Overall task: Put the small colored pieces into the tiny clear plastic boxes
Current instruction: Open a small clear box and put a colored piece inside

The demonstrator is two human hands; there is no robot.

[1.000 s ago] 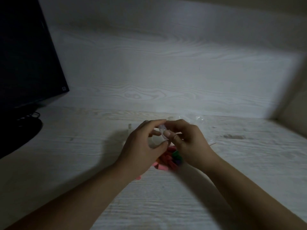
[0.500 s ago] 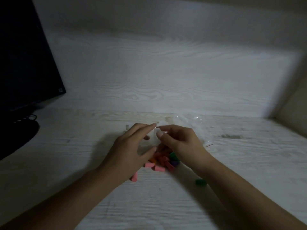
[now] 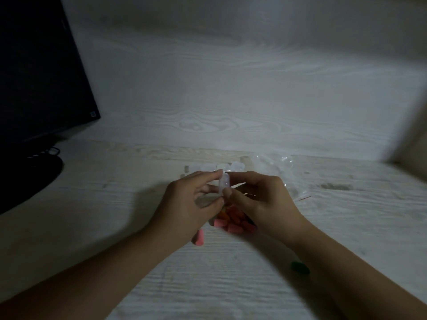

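two hands pinch one tiny clear box [image 3: 223, 184] above the desk [image 3: 115, 204].
left hand [image 3: 189, 209] and right hand [image 3: 261, 199] both grip it; whether it's lidded is too blurry to tell. colored pieces [image 3: 233, 221] lie half hidden under the palms, spare boxes [image 3: 208, 168] dim behind.

I saw both hands raised over the pale wood-grain desk [image 3: 115, 227], meeting around one tiny clear plastic box [image 3: 223, 182]. The left hand [image 3: 191, 204] pinched it between thumb and forefinger from the left, and the right hand [image 3: 261, 199] gripped it from the right. Whether the box held anything I could not tell. Below the hands lay a heap of small pink and orange pieces [image 3: 233, 221], with one pink piece [image 3: 199, 237] apart beside the left wrist and a green piece [image 3: 300, 267] by the right forearm. More clear boxes [image 3: 208, 168] and a crumpled clear bag [image 3: 275, 165] lay behind. A dark monitor [image 3: 39, 72] stood at left.
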